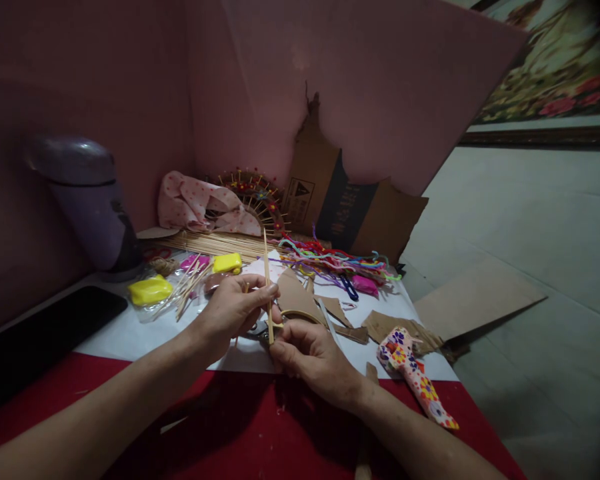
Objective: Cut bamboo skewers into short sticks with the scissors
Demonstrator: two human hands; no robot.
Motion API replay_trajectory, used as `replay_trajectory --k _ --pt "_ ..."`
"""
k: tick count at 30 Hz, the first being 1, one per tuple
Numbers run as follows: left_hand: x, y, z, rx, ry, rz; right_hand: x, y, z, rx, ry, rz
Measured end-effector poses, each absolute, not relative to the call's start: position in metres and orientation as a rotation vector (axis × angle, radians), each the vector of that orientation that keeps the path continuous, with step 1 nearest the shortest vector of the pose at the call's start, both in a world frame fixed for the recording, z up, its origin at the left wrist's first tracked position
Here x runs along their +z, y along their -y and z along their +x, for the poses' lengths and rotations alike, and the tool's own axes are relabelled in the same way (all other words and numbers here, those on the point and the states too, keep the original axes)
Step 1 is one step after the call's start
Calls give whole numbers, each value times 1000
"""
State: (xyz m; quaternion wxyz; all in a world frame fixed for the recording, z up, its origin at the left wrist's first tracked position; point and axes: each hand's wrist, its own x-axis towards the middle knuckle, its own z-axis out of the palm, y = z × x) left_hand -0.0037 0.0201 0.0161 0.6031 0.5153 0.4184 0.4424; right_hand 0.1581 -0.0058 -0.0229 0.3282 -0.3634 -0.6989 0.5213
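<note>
My left hand pinches a thin wooden skewer that stands nearly upright, its pointed tip up. At the lower end of the skewer, my right hand is closed with thumb and fingertips against it. Partly hidden behind both hands, a pair of pliers lies on the white paper, and a round hoop-like rim shows just above my right fingers. Cut pieces of brown cardboard lie just beyond my hands.
Yellow clay packs, short sticks and a black phone lie left, near a purple tumbler. Colourful pipe cleaners and a stick bundle lie behind. Torn cardboard leans on the wall; a flowered cloth-like piece lies right.
</note>
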Motion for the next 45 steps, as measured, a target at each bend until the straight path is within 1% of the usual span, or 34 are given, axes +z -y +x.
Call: replay_trajectory --k 5,12,15,20,24,29,34,36,45 --pt "18 -19 -3 1027 -982 1204 -21 5 158 1322 1830 -1000" --pt "16 -19 -4 1029 -965 1194 -26 4 157 1404 1558 -939" --pt "14 -20 -4 1040 -958 1193 -25 2 158 1384 1541 -946" --pt "11 -20 -1 1082 -955 1192 -21 1 157 1498 1477 -964" --pt "12 -19 2 1092 -964 1199 -23 1 156 1500 1485 -958" --pt "13 -15 4 1159 -991 1263 -26 -1 158 1376 1547 -963" --pt "10 -19 1 1218 -1048 1328 -28 -3 162 1029 1672 -1095" --pt "9 -23 -2 1236 -1058 1373 -29 -6 163 946 1663 -1157" --pt "1 -28 -3 1252 -1121 1583 -27 -8 165 916 1615 -1186"
